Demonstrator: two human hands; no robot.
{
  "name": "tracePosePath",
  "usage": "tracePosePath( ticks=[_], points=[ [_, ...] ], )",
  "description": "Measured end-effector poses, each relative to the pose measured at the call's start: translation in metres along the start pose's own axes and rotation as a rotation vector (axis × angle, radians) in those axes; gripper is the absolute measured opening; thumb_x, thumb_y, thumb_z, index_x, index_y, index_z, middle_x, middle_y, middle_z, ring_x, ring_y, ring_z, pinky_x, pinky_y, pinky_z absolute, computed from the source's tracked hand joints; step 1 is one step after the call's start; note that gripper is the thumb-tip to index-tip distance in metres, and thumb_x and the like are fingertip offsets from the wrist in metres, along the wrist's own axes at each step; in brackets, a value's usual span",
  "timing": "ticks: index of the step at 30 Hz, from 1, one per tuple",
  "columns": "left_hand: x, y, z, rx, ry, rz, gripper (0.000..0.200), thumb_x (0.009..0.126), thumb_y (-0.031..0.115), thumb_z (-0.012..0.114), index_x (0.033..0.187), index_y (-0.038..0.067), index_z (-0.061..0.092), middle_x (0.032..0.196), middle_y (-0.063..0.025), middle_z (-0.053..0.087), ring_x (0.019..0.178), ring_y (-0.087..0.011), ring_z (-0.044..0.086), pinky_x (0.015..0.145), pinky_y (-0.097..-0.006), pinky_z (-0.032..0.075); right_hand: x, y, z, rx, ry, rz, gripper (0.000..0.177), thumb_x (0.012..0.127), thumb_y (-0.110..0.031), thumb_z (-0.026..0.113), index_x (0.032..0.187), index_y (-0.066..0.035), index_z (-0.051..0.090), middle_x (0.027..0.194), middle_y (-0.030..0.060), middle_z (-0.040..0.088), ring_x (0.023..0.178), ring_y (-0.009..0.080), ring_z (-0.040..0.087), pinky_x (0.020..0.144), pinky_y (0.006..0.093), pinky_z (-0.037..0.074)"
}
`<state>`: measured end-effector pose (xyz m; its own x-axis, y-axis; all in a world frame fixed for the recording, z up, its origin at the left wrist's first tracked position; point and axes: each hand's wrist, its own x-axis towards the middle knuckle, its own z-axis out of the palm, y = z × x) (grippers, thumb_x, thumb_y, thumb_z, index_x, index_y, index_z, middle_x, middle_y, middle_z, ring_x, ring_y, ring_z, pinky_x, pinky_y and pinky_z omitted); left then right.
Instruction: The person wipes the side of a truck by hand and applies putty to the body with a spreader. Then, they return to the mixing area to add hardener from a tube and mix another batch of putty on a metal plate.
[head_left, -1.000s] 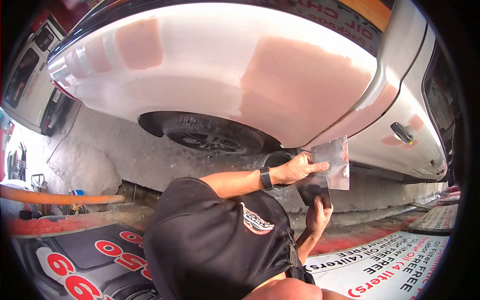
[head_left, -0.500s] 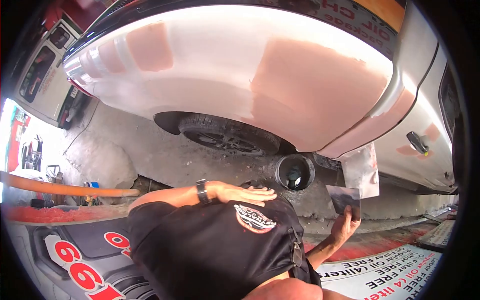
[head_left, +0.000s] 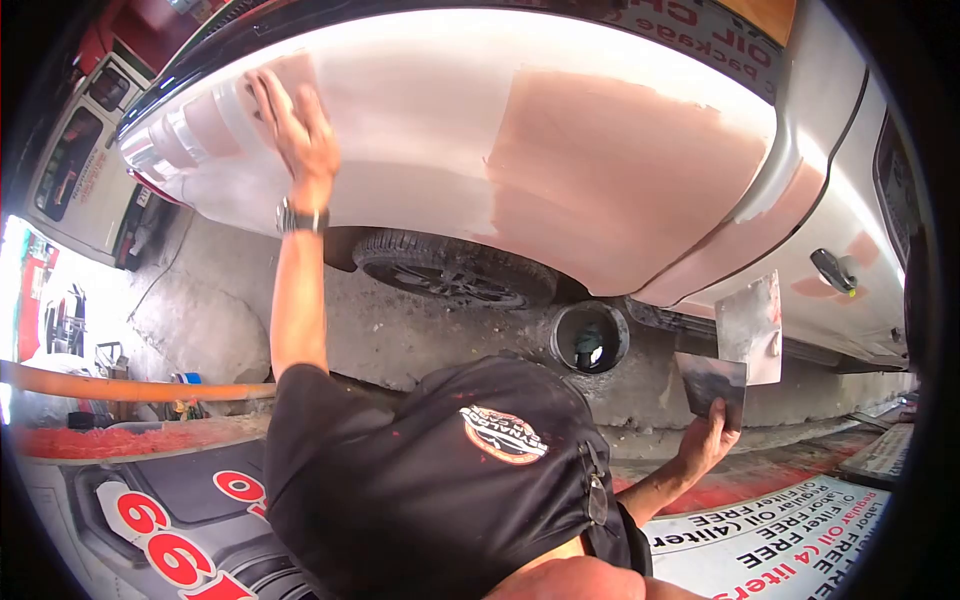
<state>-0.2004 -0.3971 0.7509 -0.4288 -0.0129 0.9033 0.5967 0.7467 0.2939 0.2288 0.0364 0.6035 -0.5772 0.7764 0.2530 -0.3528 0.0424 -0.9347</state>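
Note:
My left hand [head_left: 297, 130], with a watch on its wrist, reaches up to the pale car body panel [head_left: 420, 120]. Its fingers lie flat and spread over a pinkish-brown filler patch [head_left: 296, 68], hiding part of it. Lower right, my right hand [head_left: 712, 437] grips a dark grey square sheet [head_left: 712, 385], thumb across its near face. Just behind that is a larger pale sheet [head_left: 762, 335] with smears; whether my fingers hold it too is hidden. A larger filler patch [head_left: 600, 170] covers the panel between my hands.
Below the panel are a wheel [head_left: 455, 270] and a bucket [head_left: 590, 338] with something dark inside. An orange bar [head_left: 140, 382] crosses at left. Printed signs [head_left: 770, 550] lie along the lower right. A white van [head_left: 85, 160] stands at far left.
My left hand has gone from in front of my chest up and left onto the panel. My right hand has shifted slightly right, the dark and pale sheets moving with it.

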Motion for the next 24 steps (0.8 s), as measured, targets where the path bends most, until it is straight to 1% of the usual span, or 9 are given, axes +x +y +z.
tracePosePath(
  ticks=[2,6,9,13,15,17,20,22,24],
  points=[
    [0.020,-0.016,0.022,0.134,0.059,-0.023,0.078,0.101,0.048,0.037,0.151,-0.007,0.011,0.157,-0.0291,0.005,0.146,-0.0447,0.003,0.114,-0.0618,0.006,0.001,0.000,-0.009,-0.006,0.002,-0.001,0.030,0.092,-0.008,0.061,0.118,0.008,0.061,0.111,0.0138,0.065,0.101,0.0217,0.061,0.093,0.0360,0.046],
    [0.020,-0.018,0.045,0.163,0.001,-0.072,0.097,0.094,0.064,0.038,0.152,-0.003,-0.003,0.157,-0.0297,-0.006,0.145,-0.0466,-0.010,0.107,-0.0699,-0.008,-0.006,-0.012,-0.013,-0.038,0.086,0.036,0.021,0.093,-0.004,0.060,0.111,0.005,0.062,0.109,0.0113,0.064,0.100,0.0188,0.059,0.094,0.0343,0.044],
    [-0.001,0.001,0.060,0.224,-0.005,0.005,0.098,0.093,0.066,0.037,0.152,-0.002,-0.005,0.158,-0.0283,-0.008,0.146,-0.0450,-0.012,0.108,-0.0680,-0.009,-0.012,-0.016,-0.013,-0.057,0.158,0.004,0.021,0.093,-0.004,0.058,0.112,0.006,0.061,0.107,0.0105,0.064,0.097,0.0186,0.059,0.093,0.0340,0.045],
    [-0.034,0.084,0.106,0.108,-0.011,0.168,0.102,0.091,0.068,0.041,0.153,0.000,-0.003,0.159,-0.0239,-0.008,0.147,-0.0415,-0.009,0.111,-0.0648,-0.010,-0.007,-0.015,-0.017,-0.028,0.105,0.005,0.022,0.093,-0.005,0.059,0.113,0.006,0.061,0.109,0.0106,0.064,0.098,0.0189,0.058,0.093,0.0338,0.044],
    [-0.059,0.131,0.130,0.049,-0.145,0.286,0.100,0.091,0.066,0.042,0.153,0.000,-0.002,0.159,-0.0231,-0.007,0.148,-0.0390,-0.009,0.113,-0.0605,-0.012,0.004,-0.010,-0.021,-0.039,0.056,0.014,0.023,0.093,-0.005,0.059,0.113,0.005,0.061,0.110,0.0107,0.063,0.099,0.0188,0.058,0.094,0.0338,0.044],
    [-0.079,0.164,0.121,0.002,-0.408,0.443,0.101,0.090,0.066,0.043,0.153,0.000,0.000,0.160,-0.0215,-0.004,0.148,-0.0378,-0.007,0.114,-0.0582,-0.011,0.013,-0.010,-0.008,-0.015,0.025,0.001,0.022,0.093,-0.006,0.060,0.113,0.004,0.062,0.110,0.0101,0.063,0.099,0.0185,0.057,0.094,0.0339,0.043],
    [-0.069,0.129,0.116,0.016,-0.294,0.424,0.100,0.090,0.066,0.045,0.154,0.001,0.002,0.161,-0.0194,-0.003,0.149,-0.0348,-0.006,0.116,-0.0548,-0.010,0.018,-0.016,0.010,0.003,-0.016,-0.014,0.021,0.092,-0.007,0.061,0.112,0.003,0.063,0.109,0.0089,0.063,0.099,0.0181,0.057,0.094,0.0344,0.042],
    [-0.043,0.074,0.094,0.073,-0.119,0.284,0.100,0.090,0.067,0.044,0.154,0.003,0.000,0.161,-0.0185,-0.003,0.149,-0.0339,-0.006,0.116,-0.0558,-0.006,0.012,-0.021,0.010,-0.008,-0.009,0.004,0.018,0.092,-0.007,0.062,0.108,0.002,0.063,0.106,0.0074,0.063,0.097,0.0170,0.056,0.093,0.0334,0.042],
    [-0.023,0.017,0.067,0.067,-0.052,0.036,0.101,0.091,0.066,0.043,0.153,0.001,-0.002,0.160,-0.0221,-0.004,0.148,-0.0368,-0.007,0.116,-0.0575,-0.006,0.004,-0.024,0.005,-0.030,0.027,0.040,0.013,0.092,-0.007,0.062,0.102,0.001,0.064,0.100,0.0052,0.063,0.093,0.0151,0.055,0.088,0.0310,0.043]
  ],
)
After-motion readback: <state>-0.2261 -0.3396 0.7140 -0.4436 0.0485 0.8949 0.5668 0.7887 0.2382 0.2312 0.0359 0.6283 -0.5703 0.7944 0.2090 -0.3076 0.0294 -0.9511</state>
